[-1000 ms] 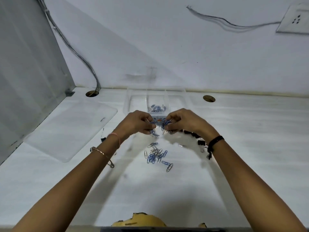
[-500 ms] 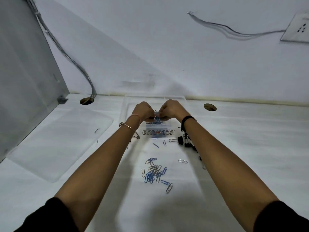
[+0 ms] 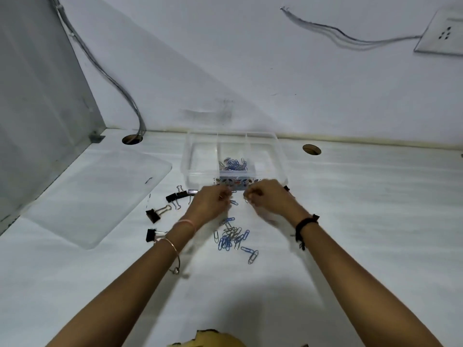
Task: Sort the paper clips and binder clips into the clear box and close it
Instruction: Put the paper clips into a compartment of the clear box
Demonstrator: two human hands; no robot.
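at the far left a flat clear lid (image 3: 100, 196) with rounded corners is lying on the white, faintly streaked table (image 3: 375, 221). just right of it, black binder clips (image 3: 175, 196) with bent wire handles are sitting scattered, two more (image 3: 152, 215) nearer you. your left hand (image 3: 209, 205) is hovering just in front of the clear box (image 3: 190, 159), fingers curled inward; the blur is keeping me from telling whether they are pinching anything. the box is standing open near the wall, a glossy rectangular tray split into three compartments, and a heap of blue paper clips (image 3: 234, 164) is resting in the middle one. below your hands, a loose tangle of blue and silver wire paper clips (image 3: 233, 237) is lying on the table. your right hand (image 3: 269, 199) is hovering beside the left, fingers bent and close together, its grip equally unclear. a dark braided band (image 3: 304, 225) is circling that wrist.
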